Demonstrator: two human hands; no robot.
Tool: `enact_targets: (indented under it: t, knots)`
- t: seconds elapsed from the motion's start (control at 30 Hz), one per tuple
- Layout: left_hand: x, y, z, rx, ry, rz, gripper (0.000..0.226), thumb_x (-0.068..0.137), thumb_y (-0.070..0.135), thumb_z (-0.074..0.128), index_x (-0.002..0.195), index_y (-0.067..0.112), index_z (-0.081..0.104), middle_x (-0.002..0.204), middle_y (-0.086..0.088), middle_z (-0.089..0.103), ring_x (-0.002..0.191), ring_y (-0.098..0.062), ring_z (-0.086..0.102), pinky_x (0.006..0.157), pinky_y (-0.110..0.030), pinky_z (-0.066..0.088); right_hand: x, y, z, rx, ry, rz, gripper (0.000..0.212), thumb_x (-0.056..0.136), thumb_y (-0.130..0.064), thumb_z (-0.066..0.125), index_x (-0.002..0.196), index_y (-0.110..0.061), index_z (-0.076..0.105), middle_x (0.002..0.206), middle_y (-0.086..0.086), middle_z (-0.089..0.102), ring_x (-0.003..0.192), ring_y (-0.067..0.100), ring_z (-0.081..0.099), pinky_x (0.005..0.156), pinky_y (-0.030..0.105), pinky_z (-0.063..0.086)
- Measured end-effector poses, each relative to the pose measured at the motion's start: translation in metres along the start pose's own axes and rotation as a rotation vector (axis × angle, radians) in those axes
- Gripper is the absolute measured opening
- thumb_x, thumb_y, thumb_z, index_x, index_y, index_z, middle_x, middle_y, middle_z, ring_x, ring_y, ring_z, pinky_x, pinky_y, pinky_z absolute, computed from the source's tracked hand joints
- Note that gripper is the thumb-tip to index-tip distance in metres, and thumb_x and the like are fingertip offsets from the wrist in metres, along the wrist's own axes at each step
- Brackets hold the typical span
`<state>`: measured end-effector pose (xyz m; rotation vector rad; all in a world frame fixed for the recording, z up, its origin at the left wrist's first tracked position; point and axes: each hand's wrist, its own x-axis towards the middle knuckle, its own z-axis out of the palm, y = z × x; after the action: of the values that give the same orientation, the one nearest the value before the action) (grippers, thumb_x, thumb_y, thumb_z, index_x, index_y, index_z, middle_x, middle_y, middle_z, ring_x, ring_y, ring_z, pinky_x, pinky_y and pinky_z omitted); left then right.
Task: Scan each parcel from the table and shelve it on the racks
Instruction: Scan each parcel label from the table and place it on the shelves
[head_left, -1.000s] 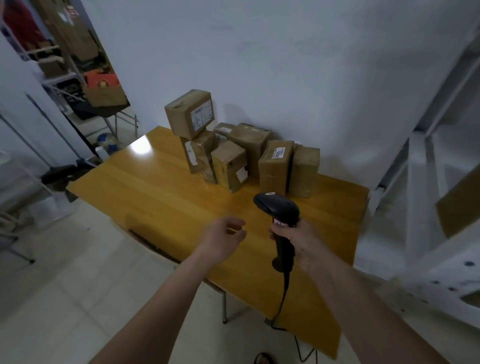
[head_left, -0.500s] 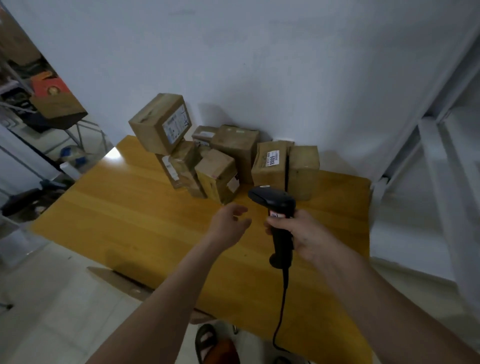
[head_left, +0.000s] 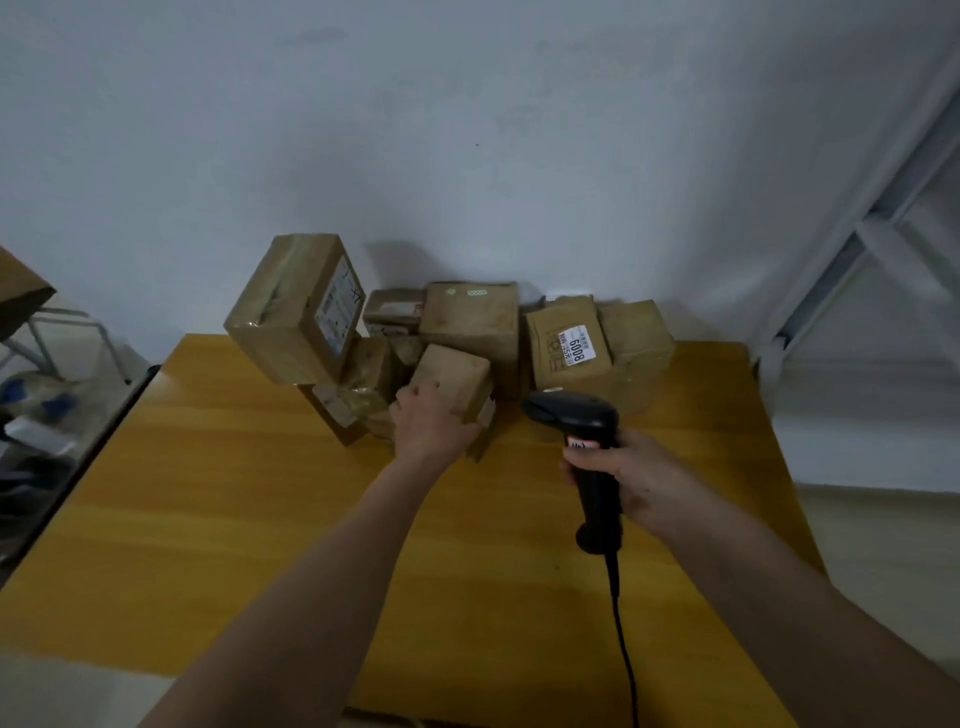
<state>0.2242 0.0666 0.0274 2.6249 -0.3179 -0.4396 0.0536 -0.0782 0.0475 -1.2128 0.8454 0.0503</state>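
Small brown cardboard parcel under the left hand, grip curled onto its near face; right hand wraps the black handheld scanner. Tug carelessly and the tilted large taped box far-left could topple off the yellow wooden desk.

White label on brown parcel reads 8008; other labels illegible.

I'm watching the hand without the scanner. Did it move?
Yes. The left hand went forward across the table and now touches a small parcel.
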Motion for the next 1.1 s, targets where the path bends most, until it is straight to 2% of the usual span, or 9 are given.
enact_targets:
  t: [0.13, 0.3, 0.4, 0.47, 0.67, 0.8, 0.9, 1.1]
  knots:
    - [0.029, -0.009, -0.002, 0.029, -0.001, 0.089, 0.093, 0.076, 0.033, 0.079, 0.148, 0.013, 0.024, 0.147, -0.010, 0.026, 0.137, -0.030, 0.024, 0.108, -0.044, 0.035, 0.004, 0.008, 0.018, 0.034, 0.052, -0.014, 0.018, 0.077, -0.008, 0.076, 0.094, -0.010, 0.070, 0.078, 0.006, 0.075, 0.086, 0.026, 0.070, 0.076, 0.040, 0.047]
    - [0.048, -0.018, 0.006, 0.136, -0.006, 0.175, 0.100, 0.076, 0.041, 0.078, 0.149, 0.009, 0.018, 0.151, -0.014, 0.027, 0.140, -0.032, 0.026, 0.112, -0.044, 0.032, 0.002, 0.019, 0.032, 0.097, 0.106, -0.003, 0.021, 0.079, -0.003, 0.073, 0.099, -0.008, 0.068, 0.081, 0.012, 0.072, 0.086, 0.029, 0.067, 0.095, 0.049, 0.047]
    - [0.050, -0.019, 0.012, 0.241, 0.055, 0.167, 0.100, 0.076, 0.059, 0.069, 0.147, 0.008, 0.022, 0.147, -0.017, 0.036, 0.134, -0.035, 0.035, 0.110, -0.046, 0.029, -0.001, 0.024, 0.036, 0.124, 0.133, -0.005, 0.020, 0.081, -0.001, 0.072, 0.099, -0.007, 0.068, 0.079, 0.010, 0.071, 0.081, 0.027, 0.067, 0.096, 0.048, 0.046]
    - [0.050, -0.018, 0.015, 0.225, 0.072, 0.156, 0.100, 0.073, 0.064, 0.068, 0.145, 0.009, 0.024, 0.142, -0.017, 0.040, 0.130, -0.036, 0.038, 0.108, -0.047, 0.030, -0.003, 0.027, 0.036, 0.140, 0.156, -0.010, 0.021, 0.080, 0.000, 0.072, 0.100, -0.006, 0.068, 0.079, 0.009, 0.071, 0.081, 0.027, 0.067, 0.095, 0.047, 0.047]
    - [0.034, -0.027, 0.028, -0.097, -0.065, 0.149, 0.123, 0.066, 0.042, 0.085, 0.154, 0.018, 0.002, 0.151, -0.011, 0.022, 0.139, -0.031, 0.022, 0.111, -0.048, 0.032, -0.009, 0.028, 0.029, 0.182, 0.219, -0.020, 0.024, 0.080, -0.002, 0.072, 0.103, -0.005, 0.067, 0.086, 0.012, 0.071, 0.083, 0.026, 0.067, 0.087, 0.040, 0.050]
    - [0.003, -0.048, 0.037, -0.255, -0.112, 0.265, 0.131, 0.057, 0.035, 0.092, 0.155, 0.022, 0.004, 0.152, -0.007, 0.024, 0.139, -0.027, 0.025, 0.110, -0.047, 0.031, -0.014, 0.027, 0.020, 0.204, 0.254, -0.022, 0.023, 0.082, -0.001, 0.070, 0.104, -0.004, 0.065, 0.091, 0.015, 0.070, 0.085, 0.027, 0.066, 0.088, 0.041, 0.050]
    - [-0.022, -0.063, 0.040, -0.256, -0.130, 0.361, 0.132, 0.055, 0.035, 0.092, 0.155, 0.022, 0.007, 0.149, -0.005, 0.027, 0.137, -0.023, 0.029, 0.110, -0.044, 0.034, -0.018, 0.026, 0.015, 0.215, 0.251, -0.026, 0.019, 0.083, 0.001, 0.068, 0.101, -0.004, 0.064, 0.089, 0.015, 0.068, 0.080, 0.026, 0.065, 0.079, 0.036, 0.051]
    - [-0.058, -0.080, 0.053, -0.420, -0.223, 0.403, 0.127, 0.057, 0.008, 0.089, 0.154, 0.028, 0.009, 0.138, 0.008, 0.028, 0.131, -0.012, 0.030, 0.106, -0.034, 0.036, -0.026, 0.029, 0.005, 0.229, 0.237, -0.031, 0.015, 0.084, 0.004, 0.065, 0.098, -0.003, 0.064, 0.083, 0.015, 0.065, 0.078, 0.026, 0.061, 0.079, 0.036, 0.049]
